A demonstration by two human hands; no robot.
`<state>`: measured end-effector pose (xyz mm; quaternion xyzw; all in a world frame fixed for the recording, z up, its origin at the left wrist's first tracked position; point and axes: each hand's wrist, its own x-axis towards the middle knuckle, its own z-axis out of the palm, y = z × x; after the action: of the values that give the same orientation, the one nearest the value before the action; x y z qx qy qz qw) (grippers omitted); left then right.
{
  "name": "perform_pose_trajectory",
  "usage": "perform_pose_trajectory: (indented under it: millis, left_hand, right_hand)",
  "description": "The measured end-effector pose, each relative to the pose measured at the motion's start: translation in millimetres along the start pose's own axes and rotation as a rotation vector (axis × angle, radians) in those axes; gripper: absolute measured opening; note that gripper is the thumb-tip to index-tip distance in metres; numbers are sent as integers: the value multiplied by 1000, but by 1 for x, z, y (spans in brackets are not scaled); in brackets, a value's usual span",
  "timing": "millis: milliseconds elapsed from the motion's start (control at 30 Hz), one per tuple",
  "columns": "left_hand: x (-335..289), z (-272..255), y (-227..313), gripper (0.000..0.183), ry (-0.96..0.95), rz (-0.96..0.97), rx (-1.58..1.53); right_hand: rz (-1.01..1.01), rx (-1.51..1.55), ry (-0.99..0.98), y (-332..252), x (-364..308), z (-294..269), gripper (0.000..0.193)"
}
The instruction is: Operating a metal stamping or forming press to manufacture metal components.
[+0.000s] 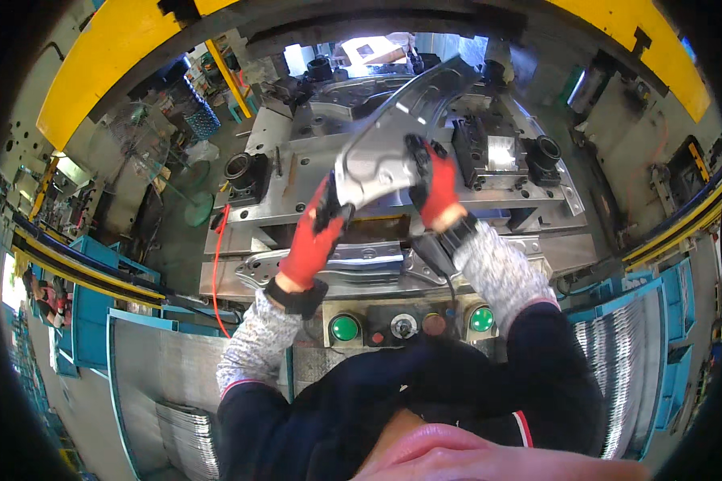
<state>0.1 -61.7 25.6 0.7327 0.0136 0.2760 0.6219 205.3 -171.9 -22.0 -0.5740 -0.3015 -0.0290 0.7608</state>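
Observation:
A curved, stamped sheet-metal panel (389,132) is held up at a tilt above the press die (313,164), its long end reaching away to the far right. My left hand (317,232), in a red glove with black fingers, is closed on the panel's near left corner. On the panel's right edge, my right hand (435,183), gloved alike, grips with bent fingers. Below my hands, another shiny formed metal part (361,263) lies along the front of the die. The panel hides part of the die behind it.
Green push buttons (345,327) and other controls sit on a panel at the press front. Dark cylindrical guide posts (247,175) stand on the die. Stacked metal sheets fill blue-framed racks (114,377) on both sides. A red hose (217,272) hangs at left. Yellow press guards (104,60) arch overhead.

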Motion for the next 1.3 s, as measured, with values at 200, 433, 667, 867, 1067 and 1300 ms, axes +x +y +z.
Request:
perform_pose_trajectory:
  millis: [200, 433, 667, 867, 1067, 1300]
  left_hand:
    - [72, -16, -17, 37, 301, -72, -319]
    - [91, -31, -45, 38, 295, 15, -60]
    - [49, -55, -95, 53, 268, 395, 978]
    - [41, -60, -89, 56, 218, 345, 1114]
    - [42, -62, -90, 52, 208, 324, 1128]
    - [42, -62, -96, 49, 215, 334, 1132]
  right_hand:
    - [480, 376, 264, 1, 65, 67, 30]
    - [201, 396, 205, 67, 116, 91, 24]
    - [-331, -1186, -262, 70, 151, 84, 60]
    - [-247, -1008, -537, 66, 170, 44, 67]
    - [-235, -1283, -435, 23, 177, 52, 52]
    - [-379, -1507, -765, 9, 162, 71, 72]
